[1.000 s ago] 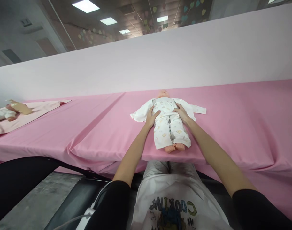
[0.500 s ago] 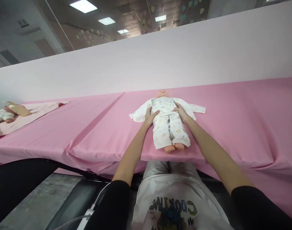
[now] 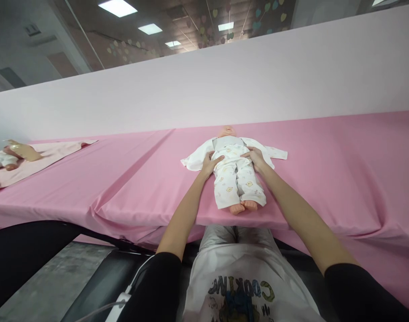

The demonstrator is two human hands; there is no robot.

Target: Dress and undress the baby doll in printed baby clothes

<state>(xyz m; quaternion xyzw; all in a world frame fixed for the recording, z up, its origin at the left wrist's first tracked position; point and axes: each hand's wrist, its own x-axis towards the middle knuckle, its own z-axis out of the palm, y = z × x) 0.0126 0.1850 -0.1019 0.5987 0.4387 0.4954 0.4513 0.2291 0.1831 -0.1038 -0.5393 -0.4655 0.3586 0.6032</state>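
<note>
A baby doll (image 3: 227, 130) lies on its back on the pink-covered table, with its feet toward me. White patterned trousers (image 3: 226, 188) cover its legs and belly, and a white shirt (image 3: 200, 156) spreads out under it with the sleeves to both sides. My left hand (image 3: 209, 164) is closed on the trousers at the waist on the left, its thumb over the front and its other fingers partly hidden at the side. Opposite it, my right hand (image 3: 254, 158) grips the waist on the right. A plain pale band of the doll's torso shows above the waistband.
At the far left, another doll (image 3: 3, 161) and a yellowish bottle (image 3: 25, 150) lie on a pale pink cloth (image 3: 57, 154). A white partition (image 3: 204, 89) stands behind the table. A white plug with a cable (image 3: 122, 299) rests near my left arm.
The trousers' waistband has slid a little toward the feet, baring more of the pale torso. Both hands have kept their hold at the sides with only slight motion.
</note>
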